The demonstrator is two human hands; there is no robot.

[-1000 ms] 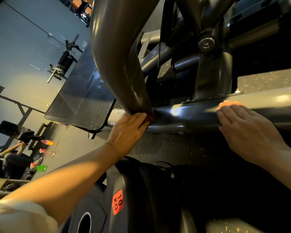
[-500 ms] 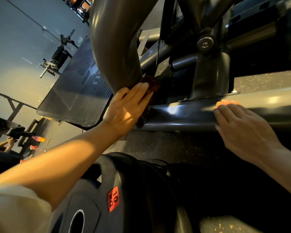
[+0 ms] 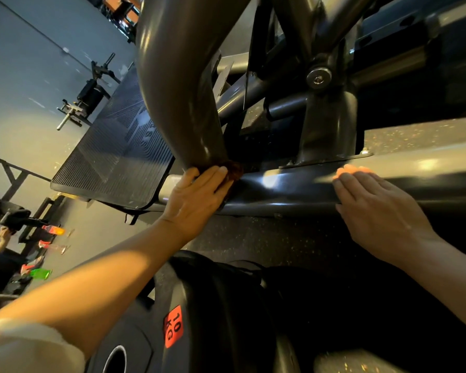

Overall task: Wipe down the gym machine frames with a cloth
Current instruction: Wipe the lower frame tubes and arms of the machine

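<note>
Your left hand's fingers point(image 3: 213, 176) are lying straight and close together, pressing a dark reddish-brown cloth point(image 3: 233, 169) into the joint where the thick curved tube point(image 3: 178, 84) is meeting the long horizontal bar point(image 3: 293, 192) of the machine frame; only a small bunched edge of the cloth is showing past your fingertips, and the rest is hidden under your palm. Your left hand point(image 3: 197, 200) is lying flat over that joint, with the forearm stretching back to a pale sleeve point(image 3: 24, 348) at the lower left corner. Your right hand's fingers point(image 3: 361, 184) are also straight and together, resting flat on the top and near side of the same bar, well apart from the cloth, with the tips glowing in a patch of light. Your right hand point(image 3: 379, 211) is holding nothing. Behind the bar an upright post point(image 3: 328, 125) with a bolt point(image 3: 318, 76) is standing on a bolted plate. A ribbed black footplate point(image 3: 113, 162) is sitting to the left of the curved tube. Below your arms a black weight plate point(image 3: 199, 319) is carrying an orange "10 KG" label point(image 3: 173, 326).
</note>
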